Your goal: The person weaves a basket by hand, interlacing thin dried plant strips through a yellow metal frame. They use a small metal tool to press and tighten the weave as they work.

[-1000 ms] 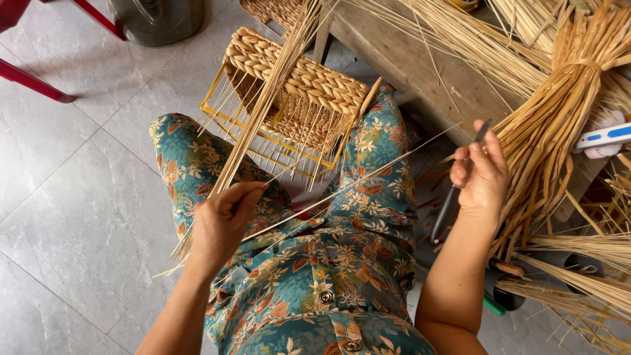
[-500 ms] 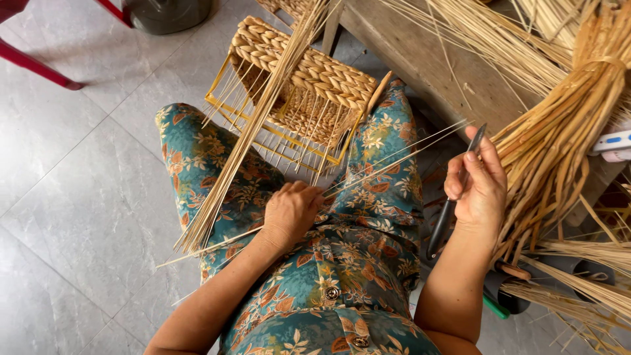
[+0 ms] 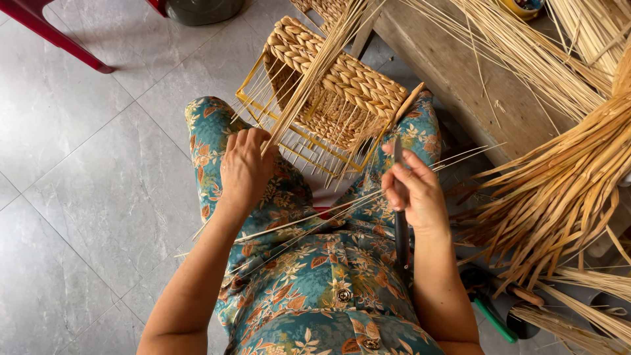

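Clearly, a half-woven basket is seen resting between the knees of a seated person, its open wire frame turned toward the body and its braided, already woven part pointing away. A bundle of thin straw stalks is laid slantwise across the basket, from the upper edge of the picture down to the left hand. The fingers of this hand are curled together around the lower part of the bundle, just beside the yellow frame of the basket, so the stalks pass under the fingertips and come out below the palm over the thigh.

A dark, slim tool is held upright in the right hand. The fingers are closed on its shaft; its pale tip is seen above them, close to the basket edge, and its dark handle comes out below the wrist. A few loose single stalks are laid across the lap between the two hands, and they run on toward the right, past the right hand.

On the right, a thick sheaf of flat dried reeds is leaned against a wooden table. A green-handled tool is lying on the floor near the right elbow.
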The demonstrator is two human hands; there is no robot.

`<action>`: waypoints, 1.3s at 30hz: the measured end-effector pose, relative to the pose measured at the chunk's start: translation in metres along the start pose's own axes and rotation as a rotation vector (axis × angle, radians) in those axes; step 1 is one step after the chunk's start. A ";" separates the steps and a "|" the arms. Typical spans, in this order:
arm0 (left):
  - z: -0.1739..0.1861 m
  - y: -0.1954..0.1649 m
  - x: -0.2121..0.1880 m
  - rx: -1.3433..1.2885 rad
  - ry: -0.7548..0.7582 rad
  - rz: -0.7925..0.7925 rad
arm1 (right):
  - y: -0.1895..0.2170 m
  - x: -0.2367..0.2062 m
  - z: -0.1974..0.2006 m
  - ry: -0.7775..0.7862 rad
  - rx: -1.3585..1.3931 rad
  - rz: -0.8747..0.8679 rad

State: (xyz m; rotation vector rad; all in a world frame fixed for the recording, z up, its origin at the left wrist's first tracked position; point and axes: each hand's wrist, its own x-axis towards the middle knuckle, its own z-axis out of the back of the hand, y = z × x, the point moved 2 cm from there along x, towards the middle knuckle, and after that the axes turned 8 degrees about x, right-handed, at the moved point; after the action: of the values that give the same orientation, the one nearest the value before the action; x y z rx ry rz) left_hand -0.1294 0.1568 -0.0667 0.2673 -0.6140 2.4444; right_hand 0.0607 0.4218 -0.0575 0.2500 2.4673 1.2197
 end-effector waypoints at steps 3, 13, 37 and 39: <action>-0.010 0.014 0.010 -0.014 0.049 0.035 | -0.007 0.008 -0.011 0.032 -0.022 -0.025; -0.022 0.060 0.023 -0.063 0.155 0.184 | -0.016 0.019 -0.023 0.024 -0.043 -0.103; -0.026 0.020 -0.007 0.114 0.130 0.030 | -0.019 0.001 -0.028 0.059 -0.013 -0.110; -0.025 0.018 -0.008 0.104 0.125 0.057 | -0.018 0.000 -0.027 0.063 -0.010 -0.105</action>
State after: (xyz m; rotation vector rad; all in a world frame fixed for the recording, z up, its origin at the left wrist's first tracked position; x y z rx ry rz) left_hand -0.1352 0.1522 -0.0972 0.1382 -0.4470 2.5292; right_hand 0.0504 0.3912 -0.0570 0.0797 2.4929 1.2125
